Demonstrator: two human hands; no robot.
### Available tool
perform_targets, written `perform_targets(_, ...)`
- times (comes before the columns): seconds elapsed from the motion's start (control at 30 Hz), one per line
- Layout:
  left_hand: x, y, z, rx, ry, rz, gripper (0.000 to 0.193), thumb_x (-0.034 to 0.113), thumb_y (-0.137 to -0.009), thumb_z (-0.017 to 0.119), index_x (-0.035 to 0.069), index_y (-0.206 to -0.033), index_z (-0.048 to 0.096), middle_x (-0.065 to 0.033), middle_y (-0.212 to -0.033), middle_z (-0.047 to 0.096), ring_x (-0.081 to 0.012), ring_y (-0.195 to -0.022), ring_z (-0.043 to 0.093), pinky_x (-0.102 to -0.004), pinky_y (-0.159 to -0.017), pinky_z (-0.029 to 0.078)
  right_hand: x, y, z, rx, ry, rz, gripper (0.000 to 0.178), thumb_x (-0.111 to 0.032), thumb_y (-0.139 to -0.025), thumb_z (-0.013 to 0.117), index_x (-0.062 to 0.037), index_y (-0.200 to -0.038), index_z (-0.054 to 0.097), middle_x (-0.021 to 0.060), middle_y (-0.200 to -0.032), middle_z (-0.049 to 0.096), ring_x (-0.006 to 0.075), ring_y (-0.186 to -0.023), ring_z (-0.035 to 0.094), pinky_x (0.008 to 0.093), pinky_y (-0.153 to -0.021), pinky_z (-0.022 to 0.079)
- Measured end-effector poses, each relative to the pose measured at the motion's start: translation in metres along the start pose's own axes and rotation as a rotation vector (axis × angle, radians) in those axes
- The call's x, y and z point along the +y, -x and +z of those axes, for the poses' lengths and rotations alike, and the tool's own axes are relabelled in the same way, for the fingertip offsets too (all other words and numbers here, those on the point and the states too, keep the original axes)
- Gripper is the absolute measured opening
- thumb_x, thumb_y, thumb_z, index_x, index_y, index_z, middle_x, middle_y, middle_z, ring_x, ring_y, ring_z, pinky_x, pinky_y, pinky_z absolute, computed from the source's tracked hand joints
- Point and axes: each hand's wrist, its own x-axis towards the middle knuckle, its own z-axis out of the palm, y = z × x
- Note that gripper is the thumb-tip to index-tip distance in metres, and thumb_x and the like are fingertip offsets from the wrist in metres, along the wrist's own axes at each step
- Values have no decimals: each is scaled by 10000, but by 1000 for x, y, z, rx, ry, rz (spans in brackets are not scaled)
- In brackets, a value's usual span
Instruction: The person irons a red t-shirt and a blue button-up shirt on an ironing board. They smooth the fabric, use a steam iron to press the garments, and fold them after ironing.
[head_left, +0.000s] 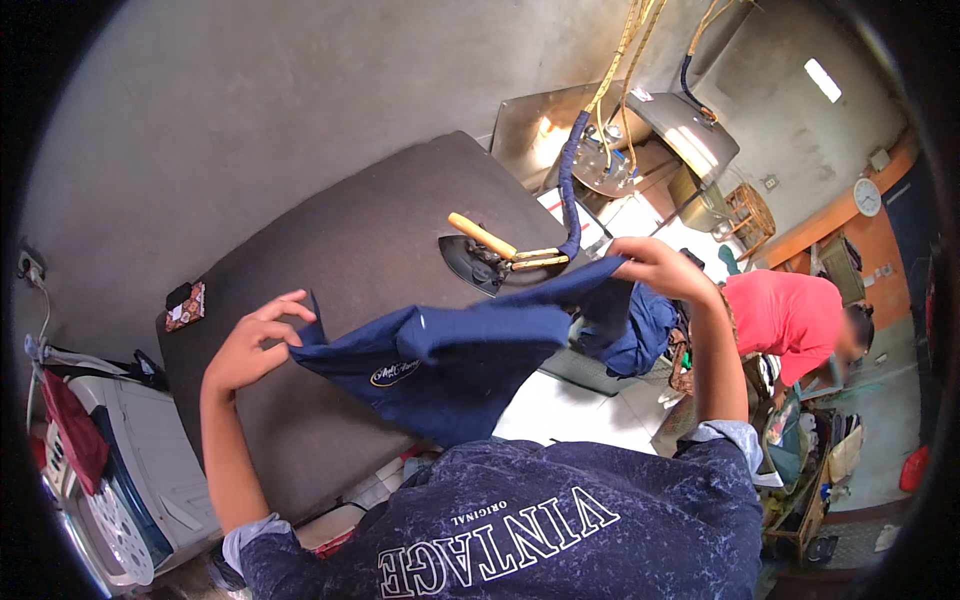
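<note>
Cloth (470, 345), navy with a small round emblem on its left part, hangs stretched between the two hands in my feed, over the near right side of the grey desk (370, 225). I see the left hand (262, 340) pinching its left corner, fingers bent and spread around the edge. The right hand (655, 268) grips the right end, thumb and fingers closed on it.

Beyond the cloth, I have an iron (480, 260) on the desk, its wooden handle raised and its cord (570, 180) wrapped in blue and rising to the far side. At the left corner of the desk lies a small patterned box (186, 308) with a dark object on top; I can't make out its contents.

For containers, I find a grey-green crate (585, 370) low on the right, beneath the right hand. Blue clothes (645, 330) are heaped at it, though I can't tell how many sit inside. Farther right, a wooden rack (815, 515) holds dark bundles, with a pale bag (846, 455) at its right side. Beside the rack, a co-worker in a red top (785, 310) bends over. Near left, a dark red rag (78, 425) hangs on a white appliance (170, 450).
</note>
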Motion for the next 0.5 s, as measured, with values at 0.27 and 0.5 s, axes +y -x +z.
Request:
perform_targets(0.27,37,-48,-55,677,-204,-120,210,98,-915,525,-39,-1017,647,-61,-966,698,-113,-951,613,-242,-868,445,9,-62,-24,714,172,-68,319,-293,-811,738,-30,-973,660,131,-892,637,227,-876,607,335,-793,464)
perform_targets(0.5,57,-155,-184,813,-530,7,278,158,-908,512,13,-1105,644,-117,-977,695,-170,-974,640,-309,-874,468,-75,-59,-135,1031,378,-371,323,-304,-818,749,4,-893,687,66,-647,584,116,-622,515,296,-579,420)
